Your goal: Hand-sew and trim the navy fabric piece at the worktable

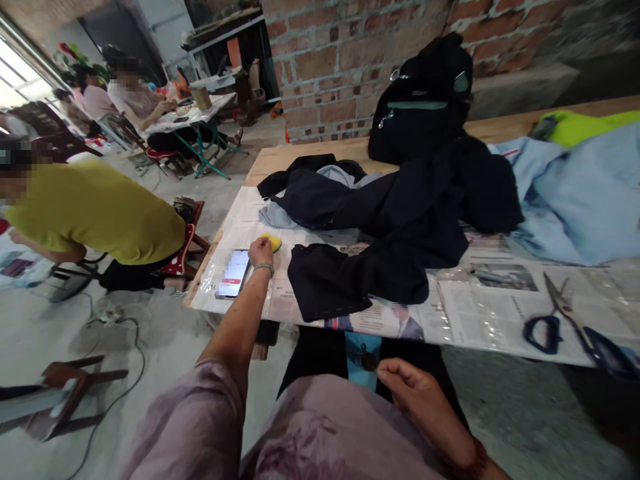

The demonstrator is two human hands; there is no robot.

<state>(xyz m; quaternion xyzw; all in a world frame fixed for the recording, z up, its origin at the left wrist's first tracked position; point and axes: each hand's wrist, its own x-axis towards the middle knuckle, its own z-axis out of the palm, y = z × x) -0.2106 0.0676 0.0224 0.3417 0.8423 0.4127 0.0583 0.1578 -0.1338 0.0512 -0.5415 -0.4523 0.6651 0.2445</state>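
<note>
My left hand point(261, 253) reaches onto the table, its fingers bent together at a small yellow object point(273, 241). Whether they pinch something there is hidden. Beside that wrist lies a phone point(234, 274) with its screen lit. Low over my lap, my right hand point(417, 387) has thumb and forefinger pinched at the edge of a small dark round piece point(369, 361), which looks like a button. A light blue patch point(356, 347) shows behind it. Dark navy garments point(370, 267) lie in a heap right of my left hand.
Scissors point(570, 313) with dark blue handles rest at the newspaper-covered table's point(465, 313) right front. Behind are a black backpack point(423, 100) and light blue cloth point(580, 193). A person in a yellow top point(95, 220) sits at left; a stool point(70, 393) and cord occupy the floor.
</note>
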